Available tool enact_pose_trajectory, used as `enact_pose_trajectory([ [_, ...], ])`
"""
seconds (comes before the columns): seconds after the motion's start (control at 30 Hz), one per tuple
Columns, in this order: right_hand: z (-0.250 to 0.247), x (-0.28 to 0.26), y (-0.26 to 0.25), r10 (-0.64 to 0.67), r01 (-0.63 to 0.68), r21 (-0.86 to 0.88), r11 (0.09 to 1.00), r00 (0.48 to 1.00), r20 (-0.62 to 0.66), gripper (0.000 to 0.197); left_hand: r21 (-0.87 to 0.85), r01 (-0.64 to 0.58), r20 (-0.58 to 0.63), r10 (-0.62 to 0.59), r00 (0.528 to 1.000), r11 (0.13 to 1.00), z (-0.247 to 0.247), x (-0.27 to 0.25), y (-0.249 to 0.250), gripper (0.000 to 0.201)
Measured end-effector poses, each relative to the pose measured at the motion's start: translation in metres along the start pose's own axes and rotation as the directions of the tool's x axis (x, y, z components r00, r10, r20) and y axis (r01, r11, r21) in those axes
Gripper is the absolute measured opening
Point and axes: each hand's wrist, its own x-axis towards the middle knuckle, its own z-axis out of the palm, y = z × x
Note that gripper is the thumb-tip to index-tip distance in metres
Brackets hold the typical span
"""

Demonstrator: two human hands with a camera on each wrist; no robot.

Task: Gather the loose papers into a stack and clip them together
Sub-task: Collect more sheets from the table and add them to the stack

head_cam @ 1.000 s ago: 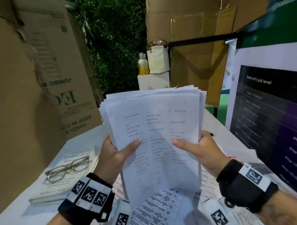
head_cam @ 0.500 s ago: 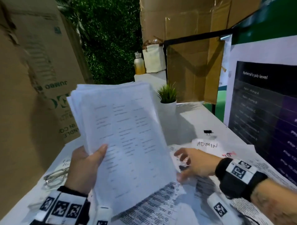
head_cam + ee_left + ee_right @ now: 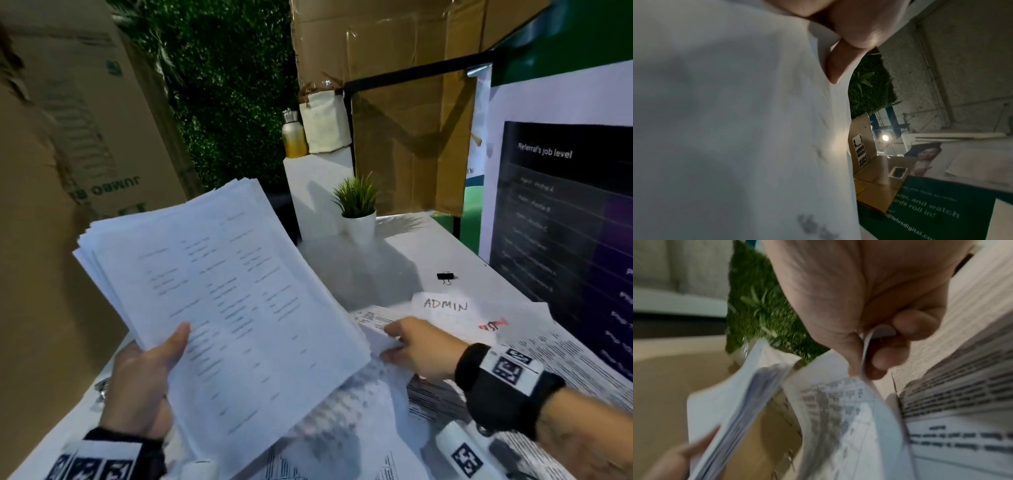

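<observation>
My left hand [image 3: 137, 383] grips the paper stack [image 3: 219, 308] above the desk [image 3: 394, 260], while my right hand [image 3: 421, 349] pinches a loose sheet [image 3: 838, 402] between curled fingers [image 3: 888, 356].

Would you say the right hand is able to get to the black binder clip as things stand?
Probably not yet: the right hand is pinching a loose sheet. The binder clip lies in the open beyond it on the table.

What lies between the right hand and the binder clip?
In the head view, the ADMIN note lies between the right hand and the binder clip.
</observation>
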Motion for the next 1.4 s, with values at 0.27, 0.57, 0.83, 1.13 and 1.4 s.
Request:
enact_pose_trajectory([
  [0.27, -0.011, -0.029, -0.002, 0.02, 0.152, 0.772, 0.617, 0.978, -0.209, 0.009, -0.129, 0.375, 0.27, -0.331, 0.904, 0.918, 0.026, 0.002, -0.001, 0.039],
  [0.57, 0.009, -0.04, -0.003, 0.081, -0.172, 0.904, 0.392, 0.985, 0.152, 0.027, -0.121, 0.424, 0.357, -0.359, 0.863, 0.898, 0.045, -0.002, -0.013, 0.031],
  [0.83, 0.01, -0.05, -0.003, -0.002, -0.242, 0.865, 0.44, 0.963, 0.271, 0.033, -0.129, 0.394, 0.242, -0.357, 0.902, 0.91, 0.038, -0.004, -0.018, 0.029],
  [1.13, 0.003, -0.048, -0.007, -0.093, -0.111, 0.737, 0.666, 0.969, 0.23, 0.02, 0.019, 0.255, 0.076, -0.256, 0.964, 0.967, 0.036, -0.009, -0.017, 0.039],
  [1.4, 0.009, -0.017, 0.005, 0.338, -0.269, 0.777, 0.57, 0.938, 0.077, 0.047, 0.081, 0.434, 0.142, -0.441, 0.886, 0.897, 0.019, -0.014, -0.023, 0.034],
])
